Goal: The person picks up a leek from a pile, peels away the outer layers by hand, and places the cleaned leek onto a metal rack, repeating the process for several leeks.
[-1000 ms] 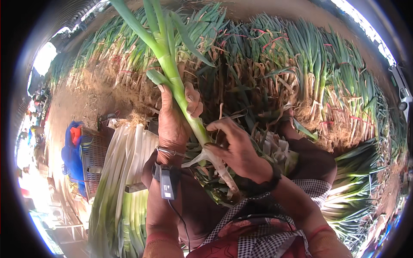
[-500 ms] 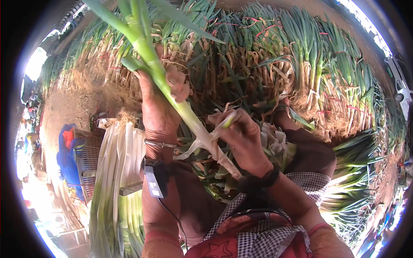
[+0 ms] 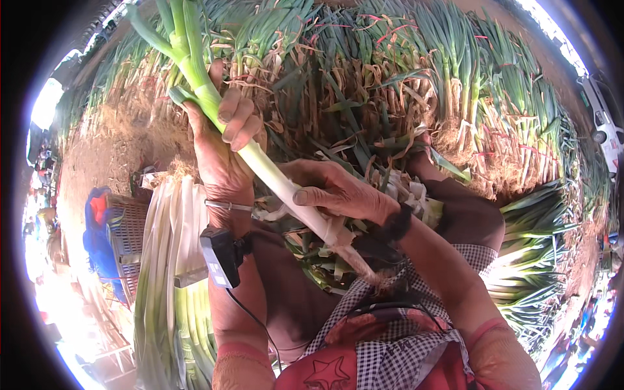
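A large green onion (image 3: 266, 164) slants across the middle, its green leaves at the upper left and its root end low near my lap. My left hand (image 3: 224, 140) wraps around its green upper stem. My right hand (image 3: 341, 192) grips the white shank lower down, thumb on top and the other fingers partly hidden behind. Below the right hand, some brownish torn skin (image 3: 339, 235) clings near the roots. Loose husks and leaves (image 3: 312, 260) lie beneath the onion, between my legs.
Bundles of green onions (image 3: 468, 84) stand in a wide arc ahead. Trimmed white stalks (image 3: 172, 227) are stacked at left, beside a wicker basket (image 3: 133, 227) with blue cloth (image 3: 101, 240). More leafy onions (image 3: 530, 253) lie at right. A white vehicle (image 3: 604, 123) shows at far right.
My right hand has moved from the loosened skin onto the white shank. The pale strip hanging from the shank is gone. My left hand and the onion have shifted slightly left.
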The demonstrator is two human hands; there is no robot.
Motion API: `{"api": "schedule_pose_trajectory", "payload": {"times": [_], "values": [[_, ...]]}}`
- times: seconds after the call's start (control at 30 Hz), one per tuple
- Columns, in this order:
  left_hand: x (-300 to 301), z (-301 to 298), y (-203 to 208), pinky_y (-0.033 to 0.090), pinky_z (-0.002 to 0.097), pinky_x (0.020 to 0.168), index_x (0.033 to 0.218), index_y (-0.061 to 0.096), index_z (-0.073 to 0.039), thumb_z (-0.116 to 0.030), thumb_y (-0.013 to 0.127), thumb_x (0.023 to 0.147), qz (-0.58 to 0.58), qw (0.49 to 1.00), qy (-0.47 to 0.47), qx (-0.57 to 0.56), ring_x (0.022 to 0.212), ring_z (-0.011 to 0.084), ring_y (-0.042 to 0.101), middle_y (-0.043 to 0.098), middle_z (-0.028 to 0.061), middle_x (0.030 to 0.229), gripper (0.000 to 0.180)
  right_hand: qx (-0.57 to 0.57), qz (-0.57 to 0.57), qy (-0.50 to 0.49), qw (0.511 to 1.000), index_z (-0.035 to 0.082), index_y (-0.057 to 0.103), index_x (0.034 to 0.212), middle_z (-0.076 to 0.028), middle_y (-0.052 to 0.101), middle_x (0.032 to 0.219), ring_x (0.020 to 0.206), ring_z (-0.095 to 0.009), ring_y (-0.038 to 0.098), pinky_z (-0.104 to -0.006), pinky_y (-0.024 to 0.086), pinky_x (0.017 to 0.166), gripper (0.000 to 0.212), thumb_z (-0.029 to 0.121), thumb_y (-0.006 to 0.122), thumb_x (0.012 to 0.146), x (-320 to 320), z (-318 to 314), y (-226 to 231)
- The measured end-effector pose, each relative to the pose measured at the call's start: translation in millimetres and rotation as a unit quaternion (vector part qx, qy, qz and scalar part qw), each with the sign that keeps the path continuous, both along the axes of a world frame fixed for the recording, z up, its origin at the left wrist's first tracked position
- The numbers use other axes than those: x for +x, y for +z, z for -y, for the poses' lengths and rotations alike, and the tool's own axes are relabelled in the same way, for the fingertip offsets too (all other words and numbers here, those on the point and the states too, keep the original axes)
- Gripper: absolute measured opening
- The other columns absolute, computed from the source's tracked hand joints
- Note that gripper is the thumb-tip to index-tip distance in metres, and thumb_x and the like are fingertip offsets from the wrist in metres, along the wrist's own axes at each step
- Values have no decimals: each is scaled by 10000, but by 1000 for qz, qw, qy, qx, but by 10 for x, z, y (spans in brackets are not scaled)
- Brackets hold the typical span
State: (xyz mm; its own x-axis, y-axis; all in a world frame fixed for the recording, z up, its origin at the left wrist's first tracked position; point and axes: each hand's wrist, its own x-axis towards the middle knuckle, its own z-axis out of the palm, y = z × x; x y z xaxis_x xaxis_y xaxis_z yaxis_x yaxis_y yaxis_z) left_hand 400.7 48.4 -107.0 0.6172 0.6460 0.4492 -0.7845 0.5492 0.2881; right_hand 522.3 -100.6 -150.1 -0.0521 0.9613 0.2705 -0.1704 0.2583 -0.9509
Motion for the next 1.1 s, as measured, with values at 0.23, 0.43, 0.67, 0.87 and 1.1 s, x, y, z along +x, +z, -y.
{"api": "schedule_pose_trajectory", "payload": {"times": [0.23, 0.43, 0.67, 0.87, 1.1], "values": [[-215, -85, 63, 341, 204, 364, 1339, 388, 25, -419, 416, 1022, 46, 998, -30, -10, 512, 74, 380, 429, 30, 726, 546, -84, -15, 142, 986, -27, 611, 1063, -55, 623, 810, 727, -109, 564, -271, 470, 668, 440, 401, 551, 976, -30, 269, -140], [-761, -410, 113, 379, 225, 416, 1258, 455, 79, -312, 460, 1015, 38, 999, 23, 21, 495, 80, 373, 399, 9, 704, 460, -69, 183, 81, 977, -29, 603, 959, -79, 484, 661, 626, -107, 453, -301, 406, 572, 320, 290, 626, 938, 193, 743, -460], [-1224, -556, 46, 356, 224, 496, 1298, 459, 59, -410, 477, 994, -41, 984, 172, 25, 592, 104, 344, 369, 13, 748, 559, -382, 187, 16, 905, 13, 664, 950, -89, 580, 693, 679, -99, 537, -284, 459, 635, 204, 208, 641, 893, 943, 1584, -1714], [-1615, -642, 41, 354, 225, 507, 1250, 477, -37, -528, 409, 988, -176, 891, 418, -8, 582, 102, 371, 429, 19, 726, 561, -308, 594, 30, 742, 31, 666, 1013, -176, 672, 959, 906, -321, 660, -353, 532, 756, 223, 97, 597, 811, 1428, 1993, -2331], [-1389, -443, -19, 379, 282, 542, 1165, 506, -65, -541, 401, 987, -221, 831, 510, -38, 596, 149, 412, 481, 53, 750, 520, -95, 675, 13, 731, 63, 552, 1111, -125, 572, 935, 800, -328, 620, -428, 484, 662, 247, 199, 581, 906, 325, 1123, -433]]}}
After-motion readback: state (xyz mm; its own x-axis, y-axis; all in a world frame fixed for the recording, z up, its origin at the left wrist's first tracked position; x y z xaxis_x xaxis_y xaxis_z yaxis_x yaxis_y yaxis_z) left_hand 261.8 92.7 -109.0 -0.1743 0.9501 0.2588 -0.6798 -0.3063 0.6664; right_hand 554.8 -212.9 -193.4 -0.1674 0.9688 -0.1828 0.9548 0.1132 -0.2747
